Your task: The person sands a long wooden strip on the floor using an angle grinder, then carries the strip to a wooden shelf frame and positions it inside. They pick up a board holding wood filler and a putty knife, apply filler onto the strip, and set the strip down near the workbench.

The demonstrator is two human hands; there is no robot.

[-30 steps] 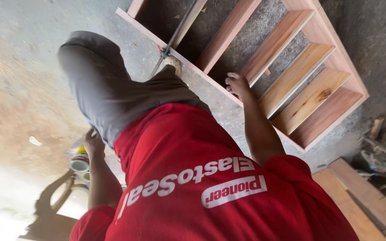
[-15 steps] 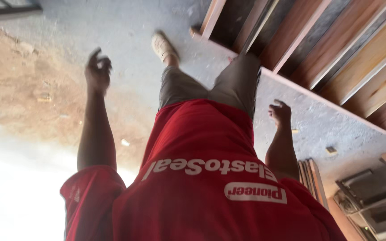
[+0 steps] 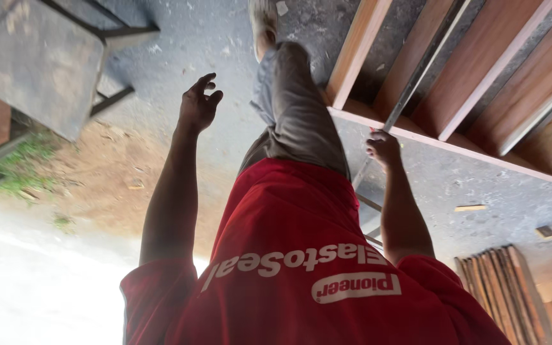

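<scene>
Two hands up over concrete floor (image 3: 467, 185). Wooden frame (image 3: 480, 83) with slats lies on floor at right, long edge running just beside right hand. Red shirt (image 3: 301, 268) fills bottom, grey trouser leg (image 3: 295, 108) stretched ahead. Metal rod (image 3: 416, 76) crosses frame slantwise — lower end at right hand (image 3: 384, 148), fingers curled about it, closed. Left hand (image 3: 199, 105) raised in air, fingers loosely spread, holding nothing — well apart from frame.

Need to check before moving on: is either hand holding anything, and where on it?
Right hand seems closed on the thin metal bar, mid-length beside the wooden frame. Left hand is open, empty.
</scene>
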